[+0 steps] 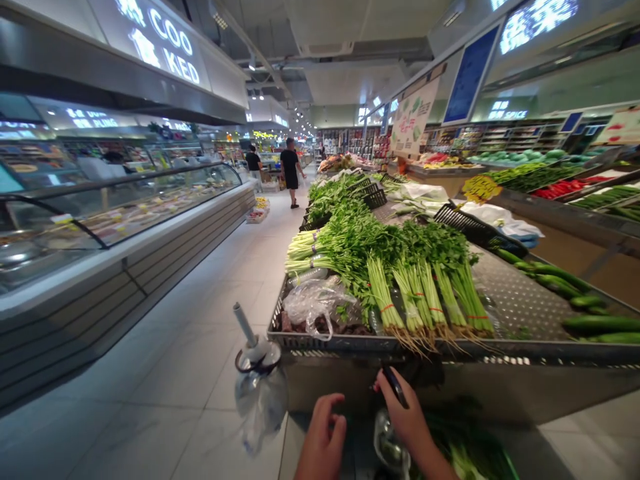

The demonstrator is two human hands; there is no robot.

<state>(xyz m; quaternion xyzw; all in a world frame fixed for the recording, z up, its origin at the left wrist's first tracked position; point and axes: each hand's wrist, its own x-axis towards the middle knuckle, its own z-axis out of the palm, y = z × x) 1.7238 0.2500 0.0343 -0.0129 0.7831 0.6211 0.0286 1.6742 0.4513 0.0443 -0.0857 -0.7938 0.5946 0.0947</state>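
Note:
My left hand (pixel 325 437) is in the lower middle, below the stand's front edge, with fingers loosely bent, apart and nothing visible between them. To its right, my right hand (pixel 405 413) is closed around a slim black object (pixel 395 385); its exact kind does not show. Just above both hands runs the rim of the vegetable stand (pixel 350 343). Bundles of celery (pixel 430 300) tied with red bands lie on it, roots hanging over the front edge. A clear plastic bag (pixel 315 303) rests on dark contents at the left corner. Below my right hand is something wrapped in clear plastic (pixel 387 437).
A post with plastic bags (pixel 260 387) stands left of the stand. Beneath my right arm, a green crate (pixel 500 453) holds leafy greens. Cucumbers (pixel 555 280) lie at the right. A glass deli counter (pixel 125 213) lines the aisle, where two people (pixel 290 170) stand farther off.

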